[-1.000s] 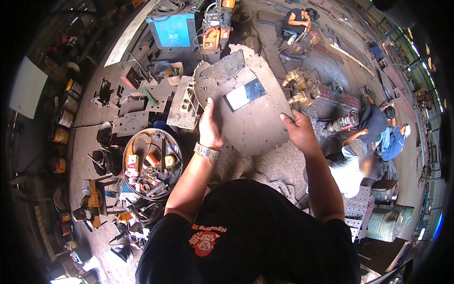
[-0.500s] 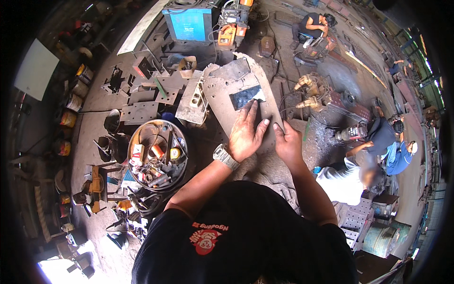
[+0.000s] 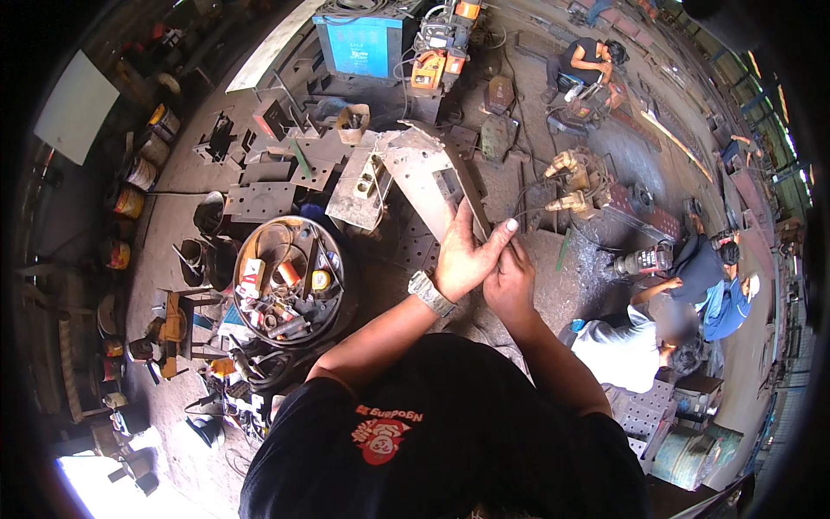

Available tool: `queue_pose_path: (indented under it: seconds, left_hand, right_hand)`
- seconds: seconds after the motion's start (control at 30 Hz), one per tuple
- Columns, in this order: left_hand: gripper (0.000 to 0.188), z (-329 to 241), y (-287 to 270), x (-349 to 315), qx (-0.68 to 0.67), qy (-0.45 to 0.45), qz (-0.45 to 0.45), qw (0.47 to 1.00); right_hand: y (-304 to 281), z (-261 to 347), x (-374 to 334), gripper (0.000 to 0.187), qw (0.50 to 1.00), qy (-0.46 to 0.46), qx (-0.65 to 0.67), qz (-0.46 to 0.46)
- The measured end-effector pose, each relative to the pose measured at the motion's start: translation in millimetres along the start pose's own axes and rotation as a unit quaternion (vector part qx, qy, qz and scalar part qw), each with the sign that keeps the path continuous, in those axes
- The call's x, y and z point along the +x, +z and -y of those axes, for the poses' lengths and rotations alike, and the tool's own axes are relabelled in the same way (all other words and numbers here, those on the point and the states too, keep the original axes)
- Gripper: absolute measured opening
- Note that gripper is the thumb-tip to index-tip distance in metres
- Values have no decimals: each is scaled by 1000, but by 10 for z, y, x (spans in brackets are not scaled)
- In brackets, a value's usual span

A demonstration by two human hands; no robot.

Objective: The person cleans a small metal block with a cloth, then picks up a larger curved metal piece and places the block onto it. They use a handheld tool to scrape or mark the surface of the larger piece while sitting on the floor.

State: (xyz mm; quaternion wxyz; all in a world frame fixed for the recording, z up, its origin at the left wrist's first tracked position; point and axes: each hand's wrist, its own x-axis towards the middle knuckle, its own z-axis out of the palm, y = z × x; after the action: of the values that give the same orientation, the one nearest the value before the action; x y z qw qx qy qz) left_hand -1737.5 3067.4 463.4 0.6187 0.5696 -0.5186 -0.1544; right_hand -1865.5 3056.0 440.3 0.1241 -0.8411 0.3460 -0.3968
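Plate [image 3: 417, 173] is up off the floor, tilted, its long axis running away from the body and a bit left of the fingers. Left hand [image 3: 462, 262] lies along its near end, fingers mostly straight, thumb out wide. Right hand [image 3: 510, 284] is about as close, fingers curled, apparently gripping that same end, partly hidden. Black shirt [image 3: 510, 415] has red lettering; print on the blue box [image 3: 359, 48] is too small.
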Motion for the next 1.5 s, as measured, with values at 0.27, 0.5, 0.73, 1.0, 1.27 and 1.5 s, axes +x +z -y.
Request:
queue_pose_path:
  seconds: [0.27, 0.5, 0.73, 1.0, 1.27, 1.5]
  left_hand:
    - [12, 203, -80, 18, -451, -239, -1, 860]
    - [23, 301, -251, 51, -550, -269, -6, 791]
    - [24, 388, -333, 28, -538, -263, 10, 801]
    - [18, 373, -366, 1, -425, -192, -25, 884]
    - [24, 277, -543, 47, -262, -154, 1, 953]
    - [40, -35, -599, 54, 86, 57, 33, 994]
  right_hand:
    - [78, 222, 19, 74, 997, -6, -17, 70]
    - [35, 355, 112, 83, 993, -35, -48, 102]
    - [151, 315, 96, 84, 994, -48, -4, 94]
    - [278, 321, 78, 86, 993, -47, 61, 84]
    - [300, 242, 82, 82, 948, 19, 292, 127]
    - [202, 106, 333, 88, 735, 190, 644, 96]
